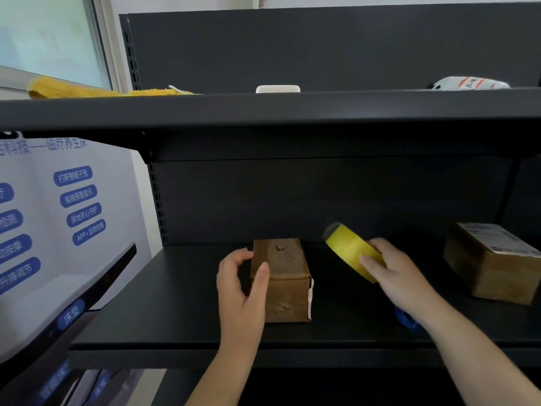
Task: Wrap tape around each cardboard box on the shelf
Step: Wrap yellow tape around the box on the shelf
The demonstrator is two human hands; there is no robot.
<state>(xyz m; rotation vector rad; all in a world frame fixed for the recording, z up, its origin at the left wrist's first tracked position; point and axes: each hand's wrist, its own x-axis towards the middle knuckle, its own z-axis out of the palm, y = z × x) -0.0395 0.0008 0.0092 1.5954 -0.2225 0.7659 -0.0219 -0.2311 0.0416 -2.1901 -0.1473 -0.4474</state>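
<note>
A small brown cardboard box (pixel 285 276) stands in the middle of the dark shelf (pixel 175 303). My left hand (pixel 240 288) grips its left side, thumb across the top front corner and fingers curled around the side. My right hand (pixel 395 276) holds a yellow tape roll (pixel 348 249) lifted above the shelf, just right of the box and apart from it. A second cardboard box (pixel 494 265) with a white label sits at the shelf's far right.
A blue object (pixel 405 317) lies on the shelf under my right wrist. The upper shelf (pixel 263 109) carries a yellow cloth (pixel 76 89), a white item (pixel 278 89) and a white bottle (pixel 468 83). A printed banner (pixel 44 230) stands at the left.
</note>
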